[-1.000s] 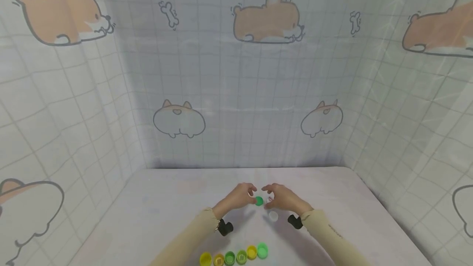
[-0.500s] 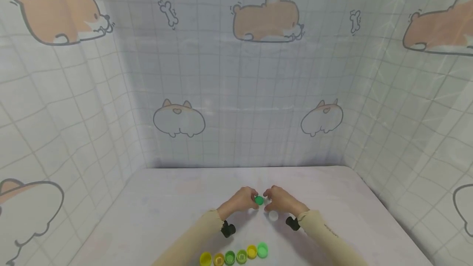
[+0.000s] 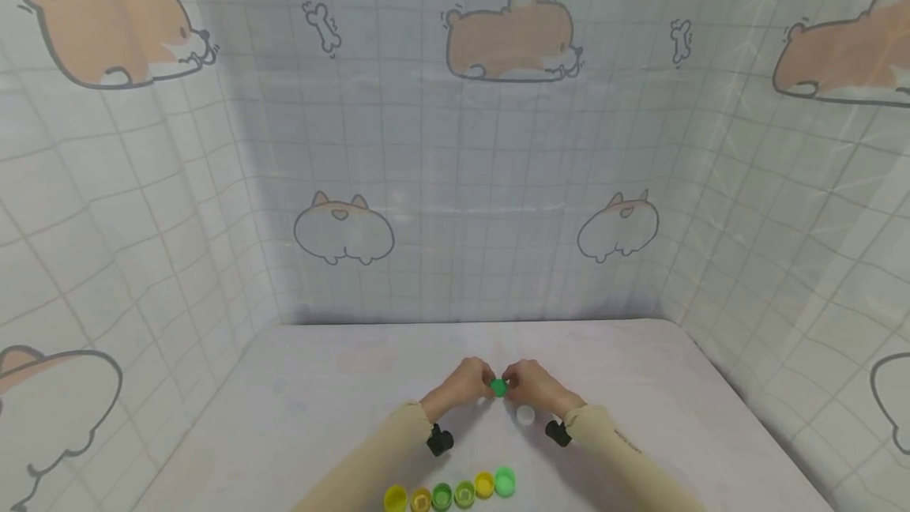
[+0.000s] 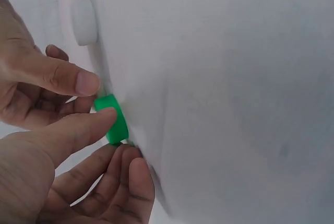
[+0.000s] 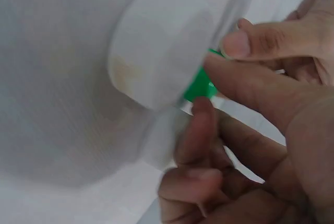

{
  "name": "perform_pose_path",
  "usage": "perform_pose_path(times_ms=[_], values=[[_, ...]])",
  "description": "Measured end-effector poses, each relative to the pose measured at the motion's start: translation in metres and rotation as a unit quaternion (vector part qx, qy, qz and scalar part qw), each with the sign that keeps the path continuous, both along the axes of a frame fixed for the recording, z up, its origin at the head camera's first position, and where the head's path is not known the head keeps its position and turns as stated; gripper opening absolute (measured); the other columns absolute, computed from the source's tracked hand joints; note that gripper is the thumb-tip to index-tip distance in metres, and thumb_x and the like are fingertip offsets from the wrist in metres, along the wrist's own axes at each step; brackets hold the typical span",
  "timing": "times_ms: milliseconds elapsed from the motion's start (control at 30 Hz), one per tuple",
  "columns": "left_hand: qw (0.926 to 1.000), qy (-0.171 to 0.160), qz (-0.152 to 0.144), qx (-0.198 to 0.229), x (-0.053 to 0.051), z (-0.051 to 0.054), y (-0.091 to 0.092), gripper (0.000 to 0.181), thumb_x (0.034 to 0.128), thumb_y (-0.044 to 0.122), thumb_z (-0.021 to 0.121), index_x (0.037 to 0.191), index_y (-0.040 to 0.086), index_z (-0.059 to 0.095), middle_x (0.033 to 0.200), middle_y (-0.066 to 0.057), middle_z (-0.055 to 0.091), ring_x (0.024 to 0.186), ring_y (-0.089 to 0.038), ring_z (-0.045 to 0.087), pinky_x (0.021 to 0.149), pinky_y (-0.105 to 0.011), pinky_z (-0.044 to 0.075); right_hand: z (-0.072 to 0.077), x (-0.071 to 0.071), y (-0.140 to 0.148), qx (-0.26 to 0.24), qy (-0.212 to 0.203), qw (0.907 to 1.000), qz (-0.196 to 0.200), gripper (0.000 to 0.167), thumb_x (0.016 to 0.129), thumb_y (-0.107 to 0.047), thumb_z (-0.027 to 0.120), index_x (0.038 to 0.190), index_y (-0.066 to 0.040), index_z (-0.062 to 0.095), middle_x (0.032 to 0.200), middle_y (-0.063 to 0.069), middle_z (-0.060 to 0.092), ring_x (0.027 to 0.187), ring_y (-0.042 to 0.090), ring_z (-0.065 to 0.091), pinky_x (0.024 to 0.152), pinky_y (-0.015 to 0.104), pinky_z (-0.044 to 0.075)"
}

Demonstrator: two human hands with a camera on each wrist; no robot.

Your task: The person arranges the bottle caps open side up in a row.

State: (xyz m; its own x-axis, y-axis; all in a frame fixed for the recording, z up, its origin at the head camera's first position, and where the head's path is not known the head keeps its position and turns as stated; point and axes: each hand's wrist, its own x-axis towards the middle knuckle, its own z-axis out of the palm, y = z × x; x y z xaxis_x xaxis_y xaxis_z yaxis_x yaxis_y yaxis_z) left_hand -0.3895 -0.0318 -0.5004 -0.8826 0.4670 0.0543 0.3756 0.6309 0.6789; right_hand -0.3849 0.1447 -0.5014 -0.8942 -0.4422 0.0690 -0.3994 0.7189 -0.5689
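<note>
Fingers of the left hand [image 3: 464, 384] and right hand [image 3: 539, 387] pinch a green, round plastic cap [image 3: 499, 388] between them over the tabletop [image 3: 320, 393], probably to steady it; a white, round plastic lid [image 3: 525, 416] sits near the right hand.

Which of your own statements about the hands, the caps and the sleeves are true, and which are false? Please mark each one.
1. The left hand pinches the green cap. True.
2. The white round piece stands in the row of caps. False: the white round piece is on the table, near the right hand.
3. The row of caps has six pieces. True.
4. Both sleeves are black. False: both sleeves are beige.
</note>
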Motion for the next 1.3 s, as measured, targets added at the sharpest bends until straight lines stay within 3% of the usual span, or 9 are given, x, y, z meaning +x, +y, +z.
perform_pose_path(times_ms=[233,467,800,1100,1300], values=[[1.0000,-0.001,-0.002,-0.004,0.001,-0.002,0.001,0.016,0.0759,0.000,0.077,0.090,-0.004,0.072,0.083,-0.011,0.073,0.072,-0.011,0.059,0.065,-0.023,0.049,-0.006,-0.003,-0.003,0.019,0.007,0.9997,-0.010,0.017,0.079,-0.005,0.073,0.096,-0.002,0.072,0.080,0.002,0.067,0.071,0.012,0.055,0.065,0.029,0.048],[0.9999,-0.005,-0.013,0.002,0.002,0.001,-0.003,0.016,0.0762,0.000,0.077,0.091,-0.003,0.073,0.084,-0.011,0.073,0.070,-0.009,0.058,0.063,-0.022,0.048,-0.004,-0.001,-0.003,0.018,0.022,0.9996,-0.005,0.019,0.078,-0.007,0.075,0.096,-0.003,0.072,0.085,0.004,0.068,0.074,0.011,0.058,0.068,0.031,0.051],[0.9992,0.008,-0.039,0.007,0.001,-0.004,-0.009,0.017,0.0760,0.001,0.078,0.092,-0.002,0.073,0.085,-0.009,0.074,0.070,-0.008,0.060,0.063,-0.019,0.048,-0.004,0.003,-0.002,0.014,0.036,0.9992,0.011,0.018,0.078,-0.008,0.075,0.096,-0.003,0.072,0.085,0.006,0.070,0.073,0.013,0.061,0.064,0.030,0.051],[0.9986,0.013,-0.047,0.021,0.006,0.006,-0.020,0.024,0.0767,0.005,0.078,0.098,-0.001,0.068,0.082,-0.008,0.072,0.068,-0.006,0.063,0.060,-0.021,0.049,0.006,0.010,-0.005,-0.029,0.020,0.9986,0.039,0.021,0.081,-0.005,0.074,0.100,0.000,0.069,0.083,0.010,0.073,0.071,0.014,0.067,0.061,0.026,0.053],[0.9985,0.001,-0.038,0.040,0.005,0.014,-0.028,0.026,0.0781,0.007,0.078,0.100,0.001,0.067,0.083,-0.009,0.073,0.072,-0.009,0.066,0.062,-0.023,0.051,0.015,0.014,-0.008,-0.029,0.035,0.9981,0.041,0.018,0.090,-0.013,0.066,0.105,-0.004,0.071,0.089,0.004,0.073,0.079,0.012,0.066,0.064,0.024,0.052]])
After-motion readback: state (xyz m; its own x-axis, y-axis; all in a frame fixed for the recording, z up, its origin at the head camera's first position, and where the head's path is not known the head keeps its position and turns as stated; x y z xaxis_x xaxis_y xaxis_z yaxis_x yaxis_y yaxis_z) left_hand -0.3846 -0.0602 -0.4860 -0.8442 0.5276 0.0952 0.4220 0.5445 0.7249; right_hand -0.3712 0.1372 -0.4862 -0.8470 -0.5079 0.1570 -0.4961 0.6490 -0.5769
